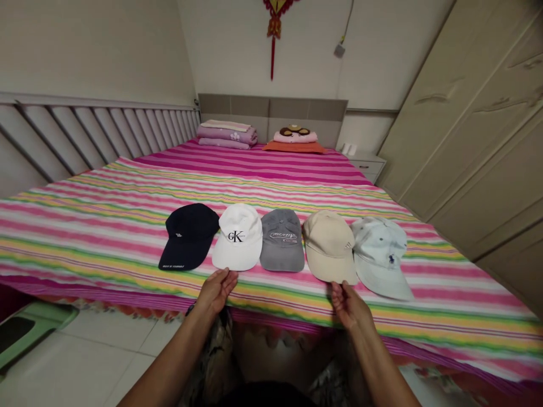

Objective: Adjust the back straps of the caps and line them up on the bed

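Several caps lie in a row on a striped bedspread, brims toward me. My left hand (218,289) has its fingertips closed on the front brim edge of the white cap (238,240), which bears dark letters. At the beige cap (327,243), my right hand (350,304) grips the brim's front edge with its fingertips. Between these two sits a grey cap (282,240) with light script. A dark navy cap (190,232) lies at the left end, turned slightly. The pale blue cap (382,254) at the right end is angled, its brim pointing right and down.
The striped bedspread (263,189) covers the bed. Folded purple bedding (227,135) and a pink and orange stack (294,141) rest by the headboard (303,116). A white railing (102,130) runs along the left; a wardrobe (462,130) stands right. A green stool (38,325) is at lower left.
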The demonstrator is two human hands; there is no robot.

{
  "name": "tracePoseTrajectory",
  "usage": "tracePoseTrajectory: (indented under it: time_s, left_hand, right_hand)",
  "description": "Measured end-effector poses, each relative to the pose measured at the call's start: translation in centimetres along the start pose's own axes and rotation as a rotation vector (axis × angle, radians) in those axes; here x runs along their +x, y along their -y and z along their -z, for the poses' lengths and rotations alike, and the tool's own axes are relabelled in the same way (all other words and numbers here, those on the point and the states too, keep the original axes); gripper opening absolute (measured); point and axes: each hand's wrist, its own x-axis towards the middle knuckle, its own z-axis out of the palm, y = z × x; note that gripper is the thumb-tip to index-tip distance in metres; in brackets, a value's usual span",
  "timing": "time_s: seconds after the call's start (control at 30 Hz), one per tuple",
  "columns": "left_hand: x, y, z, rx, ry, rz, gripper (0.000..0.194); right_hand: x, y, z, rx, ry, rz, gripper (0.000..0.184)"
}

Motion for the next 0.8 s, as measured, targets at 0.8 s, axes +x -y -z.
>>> tracePoseTrajectory:
  time_s: [0.8]
  left_hand:
    - [0.0,1.1,-0.5,0.099,0.054,-0.005,0.014]
  right_hand:
    - [-1.9,-7.4,-6.8,-0.038,0.202,-0.268,0.015]
